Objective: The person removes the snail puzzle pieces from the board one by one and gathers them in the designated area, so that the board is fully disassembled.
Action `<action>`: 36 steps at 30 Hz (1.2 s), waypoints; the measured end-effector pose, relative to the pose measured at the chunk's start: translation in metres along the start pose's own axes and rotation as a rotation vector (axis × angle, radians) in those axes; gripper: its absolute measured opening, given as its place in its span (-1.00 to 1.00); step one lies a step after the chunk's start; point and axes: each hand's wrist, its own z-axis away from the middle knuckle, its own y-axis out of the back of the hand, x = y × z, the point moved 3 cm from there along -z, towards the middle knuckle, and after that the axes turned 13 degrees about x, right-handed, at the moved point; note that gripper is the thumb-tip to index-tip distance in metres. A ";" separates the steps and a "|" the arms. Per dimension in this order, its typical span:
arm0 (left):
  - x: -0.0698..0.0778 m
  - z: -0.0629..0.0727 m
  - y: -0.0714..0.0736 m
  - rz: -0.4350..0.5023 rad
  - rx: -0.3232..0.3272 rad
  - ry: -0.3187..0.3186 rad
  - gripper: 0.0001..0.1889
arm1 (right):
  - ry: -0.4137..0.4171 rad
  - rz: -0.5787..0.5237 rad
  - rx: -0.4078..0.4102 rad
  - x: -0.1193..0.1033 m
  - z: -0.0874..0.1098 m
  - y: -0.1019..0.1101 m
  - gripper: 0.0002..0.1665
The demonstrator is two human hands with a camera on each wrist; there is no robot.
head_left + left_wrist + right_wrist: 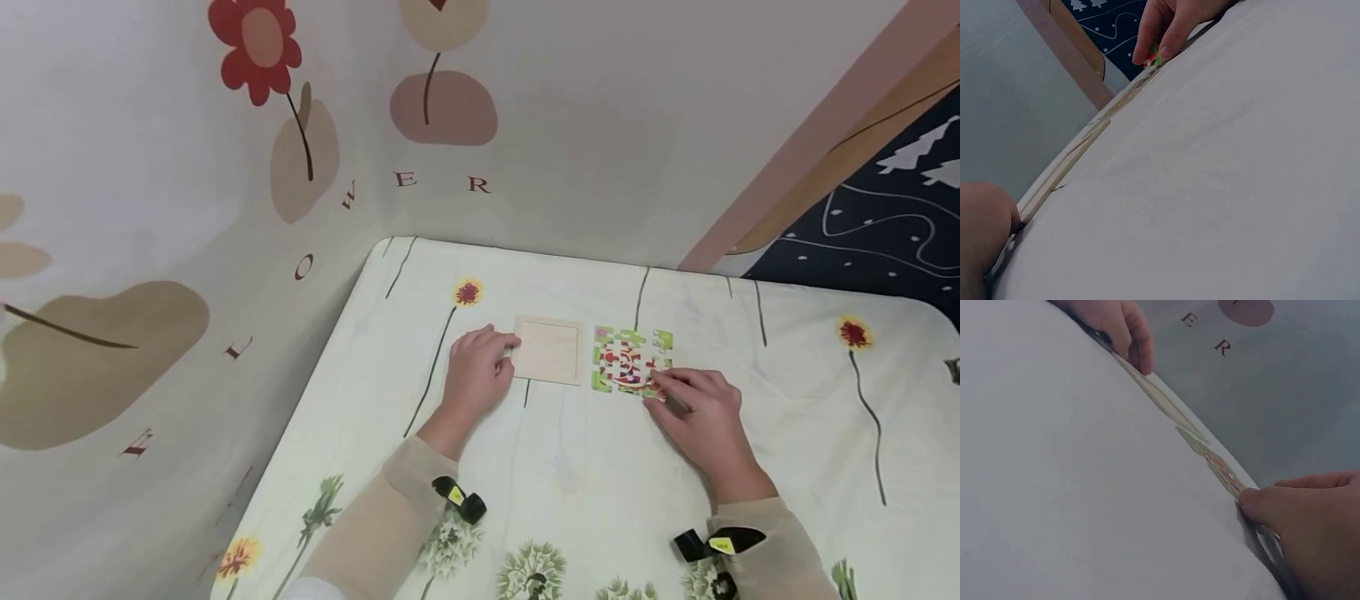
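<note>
A square wooden puzzle tray (550,352) with a raised rim lies bare on the cloth. My left hand (478,367) holds its left edge, thumb and index finger at the rim. Right of the tray is a block of jigsaw pieces (618,358), green around the border and red and white in the middle, with gaps toward its right side. My right hand (697,408) is at the block's lower right corner. Between its thumb and index finger it pinches a small red and green puzzle piece (1151,58), partly hidden by the fingertips.
A white cloth (570,450) printed with flowers covers the table. Behind it and to the left hang pale curtains (585,167) with flower prints and letters. A dark blue cloth (885,217) with white trees hangs at the back right. Each sleeve carries a black wrist camera (461,498).
</note>
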 end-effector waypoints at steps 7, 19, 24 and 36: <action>-0.001 0.000 0.001 0.004 -0.001 0.005 -0.67 | 0.030 -0.007 0.006 0.003 0.003 0.006 -0.48; -0.005 0.000 0.003 0.023 0.018 -0.009 -0.67 | 0.045 0.020 -0.029 0.003 0.004 -0.002 -0.66; -0.010 0.000 0.002 0.025 0.014 0.001 -0.67 | 0.016 0.000 -0.014 0.003 0.004 -0.006 -0.70; -0.018 0.007 0.005 0.045 0.018 -0.052 -0.69 | -0.025 -0.018 -0.077 0.011 -0.006 0.004 -0.58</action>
